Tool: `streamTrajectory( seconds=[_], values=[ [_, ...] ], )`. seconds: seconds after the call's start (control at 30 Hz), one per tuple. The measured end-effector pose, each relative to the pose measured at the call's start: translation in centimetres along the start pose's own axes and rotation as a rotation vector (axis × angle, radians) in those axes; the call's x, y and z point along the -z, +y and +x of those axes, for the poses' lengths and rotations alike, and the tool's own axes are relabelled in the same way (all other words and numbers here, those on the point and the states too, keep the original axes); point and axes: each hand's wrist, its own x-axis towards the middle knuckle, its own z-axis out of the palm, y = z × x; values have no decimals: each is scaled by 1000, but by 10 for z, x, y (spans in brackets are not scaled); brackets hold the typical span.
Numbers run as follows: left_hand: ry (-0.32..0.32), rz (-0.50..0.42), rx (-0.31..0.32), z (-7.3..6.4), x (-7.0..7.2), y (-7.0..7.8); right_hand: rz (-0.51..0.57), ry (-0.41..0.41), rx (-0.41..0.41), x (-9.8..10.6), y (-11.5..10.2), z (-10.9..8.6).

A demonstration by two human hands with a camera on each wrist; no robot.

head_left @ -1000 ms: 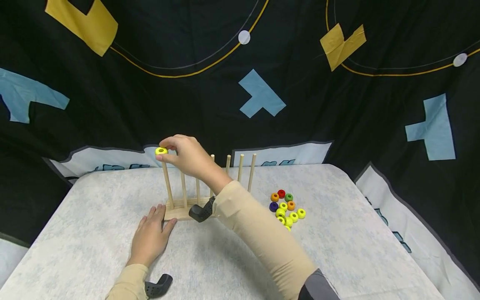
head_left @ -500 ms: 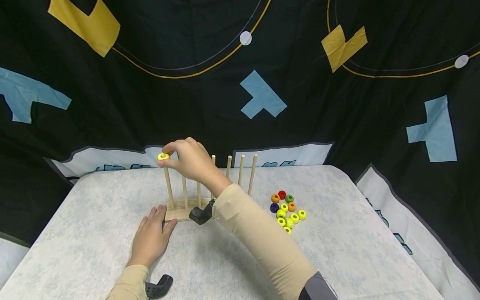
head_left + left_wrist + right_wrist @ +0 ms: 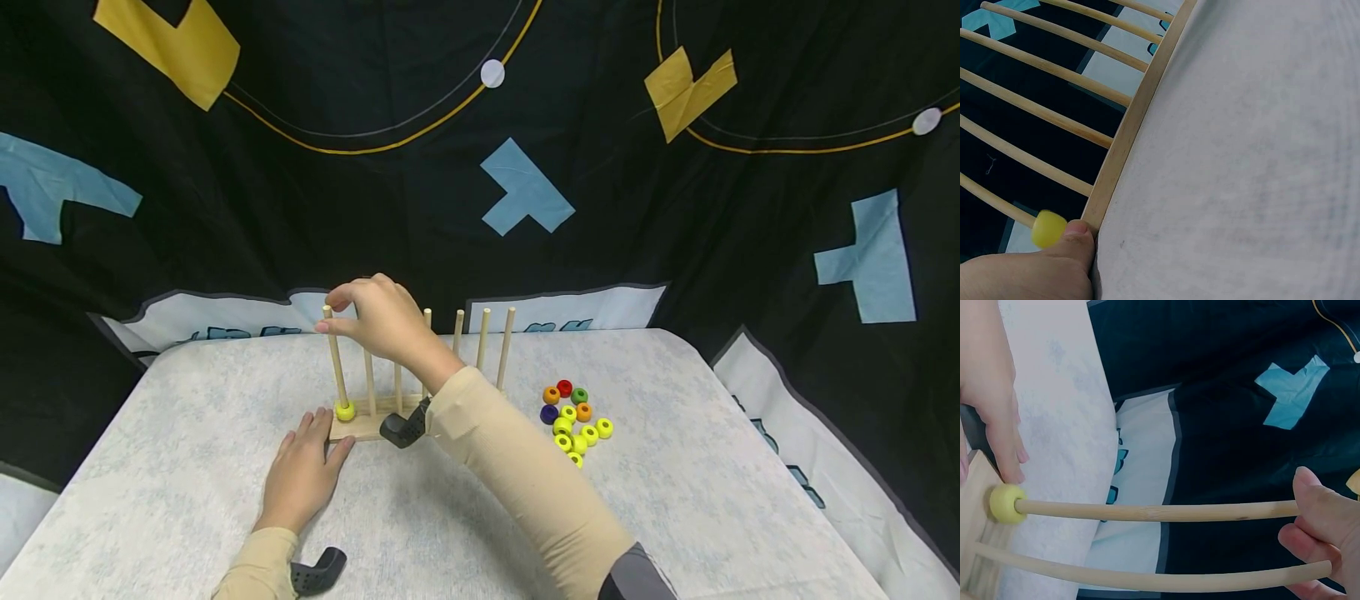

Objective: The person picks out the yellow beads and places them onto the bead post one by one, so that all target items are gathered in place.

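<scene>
A yellow bead [image 3: 345, 411] sits at the foot of the leftmost peg [image 3: 337, 367] on a wooden peg rack, down against its flat base [image 3: 362, 428]. My right hand [image 3: 386, 321] is up at that peg's top, thumb and fingers parted around it and holding no bead. In the right wrist view the thumb [image 3: 1309, 487] overlaps the peg's tip. My left hand [image 3: 302, 477] lies on the table at the rack's left end, fingers extended. Its thumb [image 3: 1075, 240] touches the base's edge, close beside the bead, in the left wrist view.
Several loose beads lie right of the rack: yellow ones [image 3: 588, 435], orange ones [image 3: 583, 412], a red [image 3: 564, 388], a green [image 3: 579, 396] and a purple bead [image 3: 549, 414]. More bare pegs [image 3: 482, 337] rise along the rack. A dark curtain [image 3: 420, 225] hangs behind the table.
The yellow bead went from between my right thumb and fingers onto the leftmost peg's top, then was let go and dropped to the base. My left hand has stayed in place.
</scene>
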Motion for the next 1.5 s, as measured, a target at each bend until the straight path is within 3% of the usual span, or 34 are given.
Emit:
streamTrajectory(
  seconds=[0.3, 0.6, 0.8, 1.0, 1.23, 1.5],
  values=[
    [16, 2, 5, 0, -1, 1, 59, 49, 25, 9, 4, -6],
    [17, 0, 13, -1, -4, 1, 149, 114, 25, 39, 14, -18],
    [21, -2, 7, -1, -4, 0, 138, 210, 85, 60, 29, -35],
    [16, -1, 2, -2, -5, 1, 136, 285, 121, 76, 56, -65],
    [13, 1, -3, -2, -2, 2, 148, 345, 64, 88, 92, -104],
    [-3, -2, 9, -1, -1, 2, 125, 322, -127, 89, 137, -152]
  ],
)
